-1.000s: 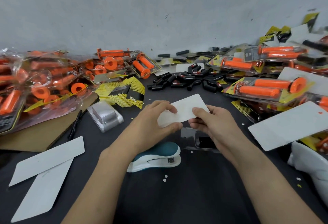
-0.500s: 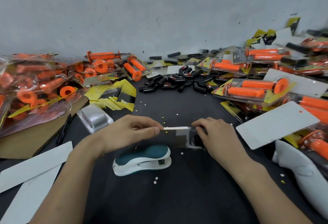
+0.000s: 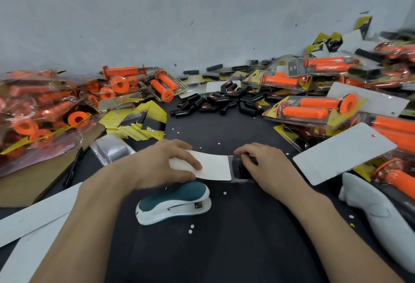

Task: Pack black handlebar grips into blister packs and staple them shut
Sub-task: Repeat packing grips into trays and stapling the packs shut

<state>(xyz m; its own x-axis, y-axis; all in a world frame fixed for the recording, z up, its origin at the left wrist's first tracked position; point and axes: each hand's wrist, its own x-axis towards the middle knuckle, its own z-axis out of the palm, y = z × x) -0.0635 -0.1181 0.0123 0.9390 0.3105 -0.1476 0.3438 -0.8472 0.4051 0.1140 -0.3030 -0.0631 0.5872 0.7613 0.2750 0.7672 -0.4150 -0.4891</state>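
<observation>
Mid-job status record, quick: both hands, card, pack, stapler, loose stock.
left hand: holds white rectangular card
right hand: fingers curled on clear plastic blister pack, dark part inside
card: flat, right edge meeting the pack
stapler: teal and white stapler, untouched, just nearer than the left hand
loose stock: pile of black rubber grips, far centre

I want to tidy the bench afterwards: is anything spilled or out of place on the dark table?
Yes: small white dots lie scattered on the dark table, around the stapler; they look like punch waste. Nothing seems damaged.
</observation>
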